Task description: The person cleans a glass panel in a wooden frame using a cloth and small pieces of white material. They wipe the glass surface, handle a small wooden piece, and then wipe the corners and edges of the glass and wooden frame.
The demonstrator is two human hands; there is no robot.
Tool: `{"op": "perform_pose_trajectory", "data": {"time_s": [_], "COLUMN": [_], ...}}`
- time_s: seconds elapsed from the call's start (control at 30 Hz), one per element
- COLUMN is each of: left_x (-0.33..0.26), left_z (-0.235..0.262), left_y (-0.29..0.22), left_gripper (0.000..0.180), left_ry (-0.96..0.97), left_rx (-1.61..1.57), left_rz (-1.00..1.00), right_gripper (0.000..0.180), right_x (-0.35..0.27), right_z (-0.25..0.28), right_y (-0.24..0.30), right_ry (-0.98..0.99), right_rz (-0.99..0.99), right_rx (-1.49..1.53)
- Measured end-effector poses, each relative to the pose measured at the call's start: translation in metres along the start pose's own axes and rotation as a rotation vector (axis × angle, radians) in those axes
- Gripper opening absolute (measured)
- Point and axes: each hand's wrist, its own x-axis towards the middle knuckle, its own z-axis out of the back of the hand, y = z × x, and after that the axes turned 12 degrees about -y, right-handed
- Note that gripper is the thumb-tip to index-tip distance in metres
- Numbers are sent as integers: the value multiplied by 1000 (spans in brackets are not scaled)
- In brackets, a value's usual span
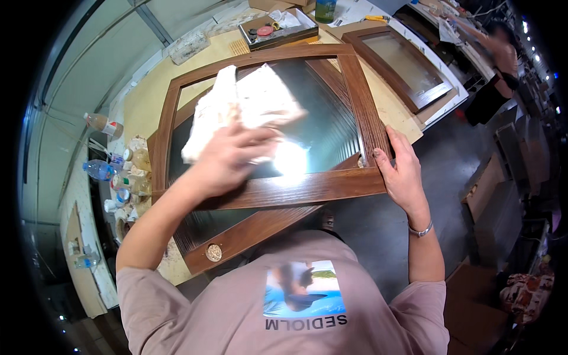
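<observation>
A brown wooden cabinet door with a glass panel lies in front of me, and a bright glare sits on the glass. My left hand is closed on a bunched white cloth, pressed to the glass; hand and cloth are slightly blurred. With thumb on top and fingers along the outer side, my right hand grips the door's right edge near its lower corner. Turned at an angle underneath is a second glass-panelled door, with a round hole in its frame near the lower corner.
Another framed glass door lies at the far right of the table. At the back stand a tray of small items and a green bottle. Several plastic bottles crowd the left. A person works at the far right.
</observation>
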Motion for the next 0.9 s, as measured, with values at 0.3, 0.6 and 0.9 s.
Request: {"op": "perform_pose_trajectory", "data": {"time_s": [0.3,0.6,0.9], "left_x": [38,12,86], "left_z": [-23,44,-16], "left_y": [-48,8,55], "left_gripper": [42,25,29], "left_ry": [-4,-248,-339], "left_rx": [-182,-480,135], "left_rz": [-156,864,306], "right_gripper": [57,46,25], "right_x": [-5,-4,-23], "right_z": [1,16,-5], "right_y": [-2,26,1], "right_ry": [-43,-75,-85], "right_rz": [-17,322,425], "right_rx": [20,35,257]}}
